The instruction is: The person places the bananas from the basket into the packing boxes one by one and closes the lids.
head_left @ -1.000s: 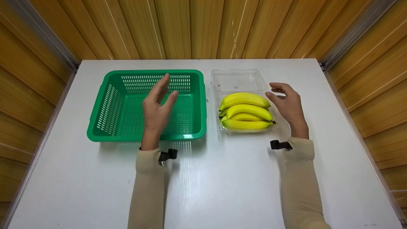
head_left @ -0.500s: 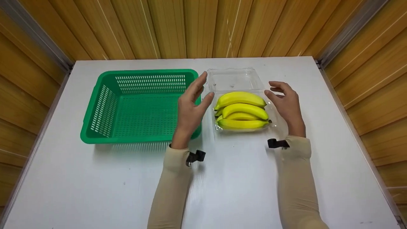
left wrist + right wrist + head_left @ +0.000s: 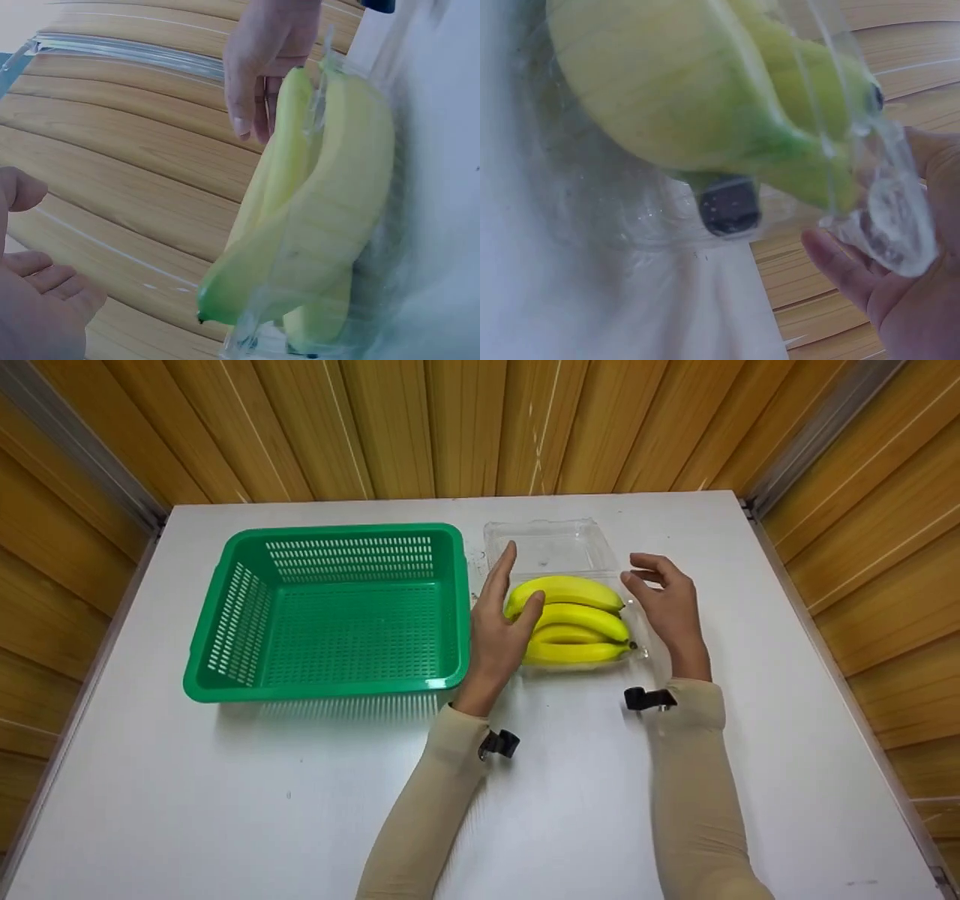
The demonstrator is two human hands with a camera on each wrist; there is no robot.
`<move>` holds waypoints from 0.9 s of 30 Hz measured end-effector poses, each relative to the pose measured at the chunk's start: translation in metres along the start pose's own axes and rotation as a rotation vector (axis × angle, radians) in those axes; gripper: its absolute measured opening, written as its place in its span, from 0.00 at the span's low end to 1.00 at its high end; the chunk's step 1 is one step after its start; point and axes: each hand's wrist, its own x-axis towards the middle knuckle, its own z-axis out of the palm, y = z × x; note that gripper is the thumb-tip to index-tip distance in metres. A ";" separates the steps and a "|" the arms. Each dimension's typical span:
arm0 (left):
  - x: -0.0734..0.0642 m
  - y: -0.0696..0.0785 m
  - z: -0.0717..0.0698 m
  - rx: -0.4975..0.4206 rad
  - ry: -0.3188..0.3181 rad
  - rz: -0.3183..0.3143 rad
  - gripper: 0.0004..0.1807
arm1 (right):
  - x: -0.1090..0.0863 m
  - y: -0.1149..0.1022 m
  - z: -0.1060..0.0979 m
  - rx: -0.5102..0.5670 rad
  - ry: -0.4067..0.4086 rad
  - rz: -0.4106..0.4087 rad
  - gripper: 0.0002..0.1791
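Several yellow bananas (image 3: 581,619) lie side by side in a clear plastic clamshell box (image 3: 555,547), its lid laid back behind them. My left hand (image 3: 496,641) is at the box's left side, fingers extended and thumb spread, covering the left ends of the bananas in the head view. Nothing is in its grasp; in the left wrist view the palm (image 3: 37,315) stands apart from the fruit. On the other side, my right hand (image 3: 667,607) is beside the box's right edge with bent, loose fingers. The right wrist view shows it close behind the clear rim (image 3: 896,217); contact cannot be told.
A green plastic basket (image 3: 326,688) with slotted walls stands to the left of the box, with nothing visible inside. Both sit on a white table (image 3: 570,810). Wood-patterned panels (image 3: 465,427) rise behind the table and at both sides.
My left hand has moved right, from over the green basket to the left ends of the bananas. The right hand has stayed nearly still by the box, and the head view has shifted slightly.
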 end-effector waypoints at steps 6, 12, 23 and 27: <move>-0.003 -0.016 0.006 0.063 0.018 -0.077 0.37 | 0.001 0.005 0.002 0.022 -0.039 0.041 0.29; -0.005 -0.034 0.009 0.084 0.037 -0.142 0.37 | 0.001 0.013 0.004 0.098 -0.052 0.079 0.30; -0.008 -0.052 0.015 0.081 0.067 -0.168 0.38 | 0.002 0.019 0.006 0.211 -0.065 0.113 0.32; -0.009 -0.054 0.015 0.076 0.072 -0.209 0.39 | 0.002 0.021 0.006 0.215 -0.076 0.118 0.32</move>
